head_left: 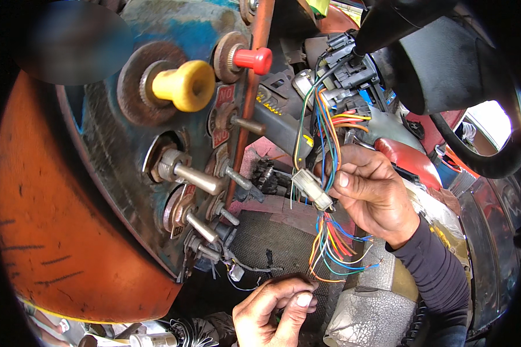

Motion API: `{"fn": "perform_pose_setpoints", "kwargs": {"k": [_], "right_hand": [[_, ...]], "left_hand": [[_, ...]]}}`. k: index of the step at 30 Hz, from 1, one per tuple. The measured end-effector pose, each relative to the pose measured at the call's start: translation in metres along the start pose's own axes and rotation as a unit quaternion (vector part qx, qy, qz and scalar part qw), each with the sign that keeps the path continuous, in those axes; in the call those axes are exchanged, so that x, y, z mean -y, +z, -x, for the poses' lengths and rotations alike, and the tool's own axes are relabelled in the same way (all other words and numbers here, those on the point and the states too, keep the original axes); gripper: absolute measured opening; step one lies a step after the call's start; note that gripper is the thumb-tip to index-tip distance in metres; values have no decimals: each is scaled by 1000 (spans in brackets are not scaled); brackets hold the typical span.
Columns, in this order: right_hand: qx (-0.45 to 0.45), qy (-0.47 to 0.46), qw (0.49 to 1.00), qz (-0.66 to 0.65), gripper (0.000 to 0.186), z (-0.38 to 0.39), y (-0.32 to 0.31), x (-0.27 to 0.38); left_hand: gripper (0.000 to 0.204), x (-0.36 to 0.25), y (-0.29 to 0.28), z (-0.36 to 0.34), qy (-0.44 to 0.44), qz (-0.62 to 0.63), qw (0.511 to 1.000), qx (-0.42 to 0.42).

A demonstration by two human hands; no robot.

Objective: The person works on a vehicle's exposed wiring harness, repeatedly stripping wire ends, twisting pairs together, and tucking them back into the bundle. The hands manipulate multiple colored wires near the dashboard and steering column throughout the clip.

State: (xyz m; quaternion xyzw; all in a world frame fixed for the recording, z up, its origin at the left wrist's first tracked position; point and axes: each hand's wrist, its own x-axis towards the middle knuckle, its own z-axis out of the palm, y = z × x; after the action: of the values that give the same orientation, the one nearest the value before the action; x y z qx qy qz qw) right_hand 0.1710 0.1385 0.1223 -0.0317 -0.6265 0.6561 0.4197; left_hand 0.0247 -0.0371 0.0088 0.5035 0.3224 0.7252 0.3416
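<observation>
My right hand is closed on a bundle of colored wires beside a translucent white plastic connector, which hangs tilted. Below the connector the loose wire ends fan out in several colors, some with bare tips. The wires run up toward a cluster of black and grey connectors. My left hand is low in the view, thumb and forefinger pinched just below the hanging ends; what is between them is too small to make out.
An orange-rimmed metal switch panel with a yellow knob, a red knob and several metal toggles fills the left. A black steering wheel is at upper right. A worn padded cylinder and mesh mat lie below.
</observation>
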Motion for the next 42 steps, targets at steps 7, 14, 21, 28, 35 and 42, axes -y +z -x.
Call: {"fn": "perform_pose_setpoints", "kwargs": {"k": [7,14,21,28,35,42], "right_hand": [[3,3,1000,-6,23,0,0,1],[-22,22,999,7,23,0,3,-2],[-26,21,999,18,20,1,5,-2],[-7,16,1000,24,19,3,11,5],[-11,14,997,72,20,3,14,7],[-30,17,994,108,16,4,25,14]], "left_hand": [[11,0,-1,1,-4,-2,1000,-2],[11,1,0,1,7,-1,1000,3],[11,-1,1,2,6,-17,1000,0],[13,0,-2,3,-16,-6,1000,-8],[17,3,-4,4,23,-10,1000,-13],[18,-11,6,2,19,-46,998,-28]]}}
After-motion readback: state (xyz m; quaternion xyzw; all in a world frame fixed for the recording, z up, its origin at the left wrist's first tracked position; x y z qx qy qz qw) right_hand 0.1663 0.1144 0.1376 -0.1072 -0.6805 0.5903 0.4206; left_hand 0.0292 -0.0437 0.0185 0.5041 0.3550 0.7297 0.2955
